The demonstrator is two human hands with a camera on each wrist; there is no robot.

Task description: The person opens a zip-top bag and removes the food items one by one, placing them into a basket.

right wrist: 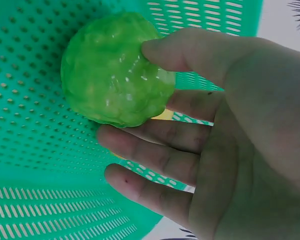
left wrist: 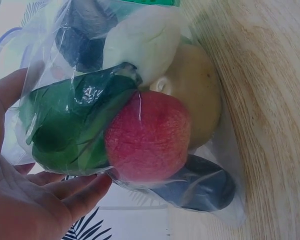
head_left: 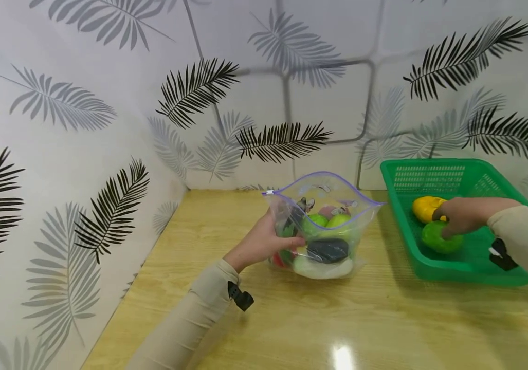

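Observation:
A clear zip bag [head_left: 361, 234] with a purple-edged open mouth stands on the table, full of fruit and vegetables. My left hand [head_left: 270, 240] grips its left side, thumb on the front and fingers behind. Through the plastic in the left wrist view show a red apple [left wrist: 147, 137], a leafy green vegetable [left wrist: 75, 120], a white vegetable [left wrist: 140, 47] and a tan round item [left wrist: 200, 95]. Inside the green basket [head_left: 472, 277], my right hand [head_left: 469, 211] holds a bumpy green custard apple [right wrist: 115, 70] between thumb and fingers. Beside it lies a yellow pepper [head_left: 423, 208], partly hidden.
The basket has slotted walls and stands at the right, near the patterned wall covering [head_left: 264, 103]. A wooden table [head_left: 291, 324] carries both bag and basket. Black straps [head_left: 240, 297] circle my sleeved wrists.

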